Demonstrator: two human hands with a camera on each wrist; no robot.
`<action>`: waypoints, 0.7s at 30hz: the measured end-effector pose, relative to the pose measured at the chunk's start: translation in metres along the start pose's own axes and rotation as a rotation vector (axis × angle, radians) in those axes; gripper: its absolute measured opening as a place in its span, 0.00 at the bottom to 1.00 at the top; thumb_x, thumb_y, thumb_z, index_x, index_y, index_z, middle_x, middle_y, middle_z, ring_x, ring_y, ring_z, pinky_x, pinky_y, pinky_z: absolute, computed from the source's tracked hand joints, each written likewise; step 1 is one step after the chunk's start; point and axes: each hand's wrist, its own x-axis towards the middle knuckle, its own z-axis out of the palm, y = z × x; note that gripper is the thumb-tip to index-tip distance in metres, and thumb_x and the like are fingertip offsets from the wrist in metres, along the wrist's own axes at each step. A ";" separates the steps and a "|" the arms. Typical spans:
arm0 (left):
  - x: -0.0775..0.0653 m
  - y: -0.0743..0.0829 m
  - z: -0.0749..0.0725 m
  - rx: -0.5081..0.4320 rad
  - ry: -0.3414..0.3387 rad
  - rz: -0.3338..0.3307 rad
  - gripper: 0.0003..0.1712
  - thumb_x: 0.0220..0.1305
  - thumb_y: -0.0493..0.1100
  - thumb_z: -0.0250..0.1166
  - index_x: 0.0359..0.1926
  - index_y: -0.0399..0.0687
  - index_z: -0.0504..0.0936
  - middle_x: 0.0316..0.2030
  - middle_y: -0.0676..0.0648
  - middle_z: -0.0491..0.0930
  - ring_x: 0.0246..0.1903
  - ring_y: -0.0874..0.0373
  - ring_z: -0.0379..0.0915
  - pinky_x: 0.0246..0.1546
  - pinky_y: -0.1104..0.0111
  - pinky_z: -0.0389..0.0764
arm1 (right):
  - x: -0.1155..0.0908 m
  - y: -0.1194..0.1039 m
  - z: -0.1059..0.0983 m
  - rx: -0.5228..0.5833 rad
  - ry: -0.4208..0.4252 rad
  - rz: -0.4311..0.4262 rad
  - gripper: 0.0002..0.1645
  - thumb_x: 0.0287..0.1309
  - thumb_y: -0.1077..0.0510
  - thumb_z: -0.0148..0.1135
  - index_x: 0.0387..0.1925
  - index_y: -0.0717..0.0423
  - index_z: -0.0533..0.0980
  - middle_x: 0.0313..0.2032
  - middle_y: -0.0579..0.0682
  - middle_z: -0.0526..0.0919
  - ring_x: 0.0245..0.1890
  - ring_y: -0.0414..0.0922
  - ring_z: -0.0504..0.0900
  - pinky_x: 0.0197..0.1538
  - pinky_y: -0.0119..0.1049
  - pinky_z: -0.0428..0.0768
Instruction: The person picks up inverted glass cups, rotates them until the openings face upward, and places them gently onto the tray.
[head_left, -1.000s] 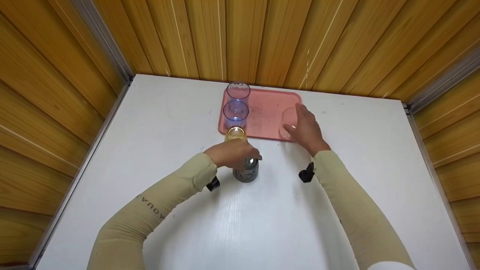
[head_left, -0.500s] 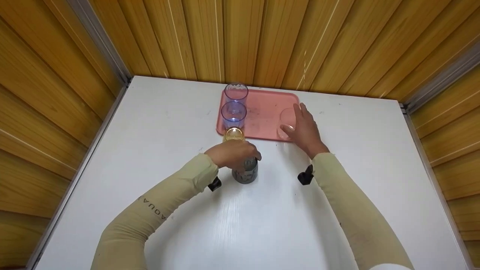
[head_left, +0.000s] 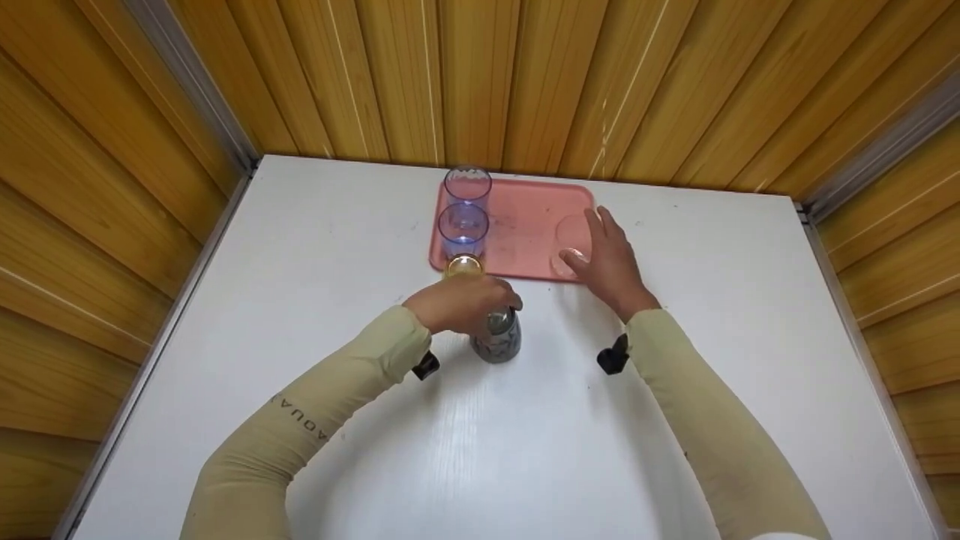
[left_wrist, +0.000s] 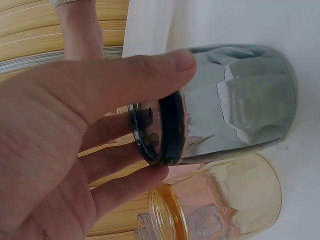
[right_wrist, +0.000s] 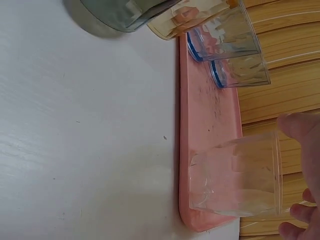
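My left hand (head_left: pixel 466 304) grips a grey tinted plastic cup (left_wrist: pixel 255 95) near its dark rim; in the left wrist view the thumb lies along one side and fingers reach round the other. Its base is close to the white table. Beside it stands a yellow tinted cup (head_left: pixel 464 266), partly hidden by the hand in the head view. My right hand (head_left: pixel 611 262) is beside a clear cup (right_wrist: pixel 235 177) on the pink tray (head_left: pixel 525 225), thumb and fingers spread around its rim. Two blue-rimmed cups (head_left: pixel 463 229) stand upright at the tray's left end.
The white table (head_left: pixel 360 225) meets a wood-panelled wall (head_left: pixel 480 82) behind the tray, with more panelling at both sides. The yellow cup sits in front of the tray's near edge. A black wrist camera (head_left: pixel 613 358) hangs under the right forearm.
The grey cup and left hand have shifted slightly right relative to the tray. My right hand has edged slightly away from the clear cup, which stays in place on the tray.
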 end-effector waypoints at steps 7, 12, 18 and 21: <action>-0.002 -0.001 -0.004 0.012 0.061 0.016 0.33 0.47 0.37 0.76 0.57 0.52 0.80 0.55 0.51 0.81 0.53 0.56 0.79 0.53 0.61 0.81 | -0.007 -0.003 -0.002 -0.007 0.024 -0.047 0.53 0.60 0.39 0.61 0.76 0.47 0.44 0.77 0.52 0.42 0.76 0.57 0.47 0.74 0.58 0.54; -0.002 -0.003 -0.005 -0.002 0.092 0.022 0.34 0.47 0.39 0.77 0.58 0.53 0.79 0.56 0.51 0.81 0.53 0.56 0.79 0.54 0.62 0.81 | -0.012 -0.006 -0.003 0.007 0.031 -0.064 0.53 0.59 0.38 0.62 0.76 0.46 0.45 0.77 0.51 0.44 0.76 0.55 0.48 0.74 0.57 0.54; -0.001 -0.003 -0.008 -0.044 0.102 0.008 0.34 0.49 0.41 0.76 0.60 0.53 0.78 0.56 0.50 0.80 0.54 0.55 0.79 0.56 0.61 0.80 | -0.017 -0.010 -0.003 0.032 0.024 -0.061 0.54 0.57 0.34 0.61 0.76 0.42 0.46 0.77 0.48 0.44 0.76 0.53 0.47 0.74 0.57 0.56; -0.001 -0.003 -0.009 -0.056 0.109 0.009 0.34 0.50 0.42 0.76 0.60 0.53 0.77 0.56 0.49 0.80 0.53 0.55 0.79 0.55 0.61 0.80 | -0.021 -0.013 -0.003 0.041 0.025 -0.069 0.53 0.57 0.33 0.61 0.76 0.41 0.47 0.77 0.48 0.44 0.76 0.52 0.47 0.74 0.56 0.56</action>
